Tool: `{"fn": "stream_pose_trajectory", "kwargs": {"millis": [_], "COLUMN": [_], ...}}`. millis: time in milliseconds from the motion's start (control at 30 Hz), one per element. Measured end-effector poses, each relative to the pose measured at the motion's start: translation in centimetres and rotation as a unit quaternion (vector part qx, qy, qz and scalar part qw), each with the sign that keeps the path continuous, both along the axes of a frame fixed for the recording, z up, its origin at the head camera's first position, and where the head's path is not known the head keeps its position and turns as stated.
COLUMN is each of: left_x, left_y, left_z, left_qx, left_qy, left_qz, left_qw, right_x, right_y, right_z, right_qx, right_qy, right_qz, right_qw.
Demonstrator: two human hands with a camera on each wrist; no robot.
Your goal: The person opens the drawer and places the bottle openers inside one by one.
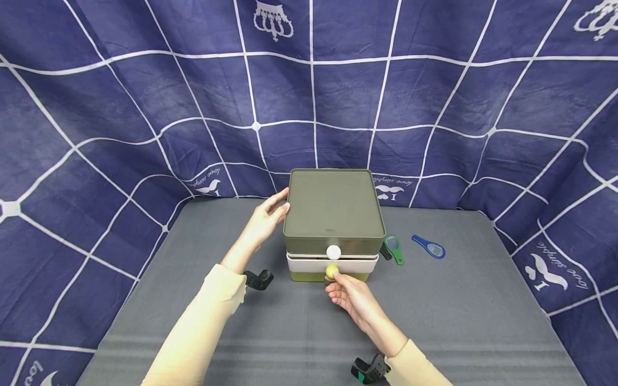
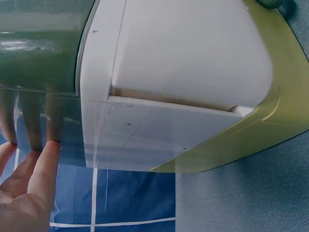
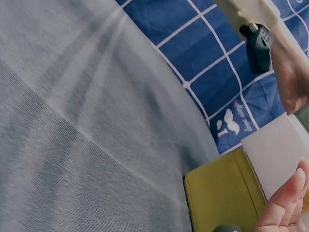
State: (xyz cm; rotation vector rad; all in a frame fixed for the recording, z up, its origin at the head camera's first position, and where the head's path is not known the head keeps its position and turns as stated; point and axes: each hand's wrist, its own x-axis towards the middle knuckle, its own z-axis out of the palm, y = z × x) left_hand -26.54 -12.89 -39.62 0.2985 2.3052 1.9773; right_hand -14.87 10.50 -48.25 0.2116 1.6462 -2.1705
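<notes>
- Your left hand (image 1: 262,221) lies against the left side of the drawer box (image 1: 333,203), its fingers fairly straight and slightly spread, gripping nothing. You probably hold it flat there to brace the box while the other hand works its front.
- The drawer box stands upright on the grey cloth (image 1: 463,316), ahead of you and between your arms. Its knobbed front faces you, squarely enough that you likely placed it for a straight reach. The top looks near square, so no long axis stands out.
- The white knob (image 1: 333,252) on the dark green upper tier points at you, untouched. Below it, the yellow knob (image 1: 331,271) points the same way from the white tier. You cannot tell from these views whether that drawer sits slightly out.
- Your right hand (image 1: 354,300) pinches the yellow knob between thumb and forefinger, a narrow hold that seems to suit so small a part.
- Right of the box lie a black handle (image 1: 385,252), partly hidden, then the green magnifier (image 1: 394,248), its handle towards you, and the blue magnifier (image 1: 429,246), its handle slanting away leftward; perhaps they are set there to leave your front free.
</notes>
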Motion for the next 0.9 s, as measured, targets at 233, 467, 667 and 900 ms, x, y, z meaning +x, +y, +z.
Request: {"fn": "stream_pose_trajectory", "kwargs": {"millis": [233,467,667,900], "left_x": [0.0,-0.2,-0.1,-0.2], "left_y": [0.0,-0.1,-0.1,-0.1], "left_z": [-0.1,-0.2,-0.1,-0.1], "left_qx": [0.0,0.002,0.003,0.003], "left_qy": [0.0,0.0,0.001,0.004], "left_qz": [0.0,0.002,0.004,0.001], "left_qw": [1.0,1.0,1.0,1.0], "right_x": [-0.8,-1.0,-1.0,-0.5], "right_y": [0.1,0.2,0.3,0.8], "right_z": [-0.3,-0.3,-0.3,-1.6], "right_qx": [-0.017,-0.016,-0.012,0.017], "right_qy": [0.0,-0.005,-0.005,-0.009], "right_qz": [-0.001,-0.002,0.02,0.05], "right_qw": [0.9998,0.9999,0.9997,0.9985]}}
